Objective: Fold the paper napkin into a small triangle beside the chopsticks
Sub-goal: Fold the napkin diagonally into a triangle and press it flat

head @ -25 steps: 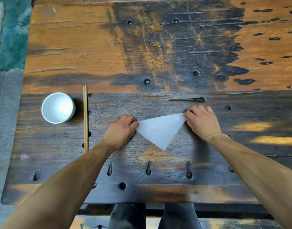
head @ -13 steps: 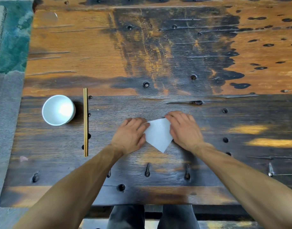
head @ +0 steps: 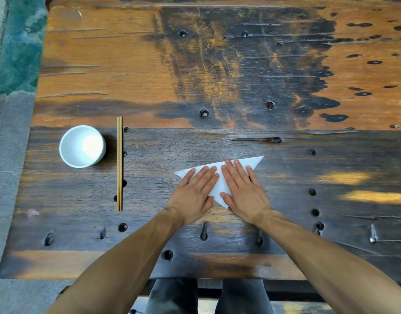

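Left hand: flat, palm down, fingers straight and close together — pointing up and to the right.
Right hand: flat, palm down, fingers straight, slightly fanned — pointing up and to the left.
Hands: side by side, fingertips nearly meeting.
Forearms: bare, reaching in from the lower corners, converging.

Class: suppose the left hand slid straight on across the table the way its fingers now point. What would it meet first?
The left hand lies flat on the white folded paper napkin, fingers pointing away and slightly right. Past the napkin's far edge the line looks free: only bare dark wooden table as far as the picture shows.
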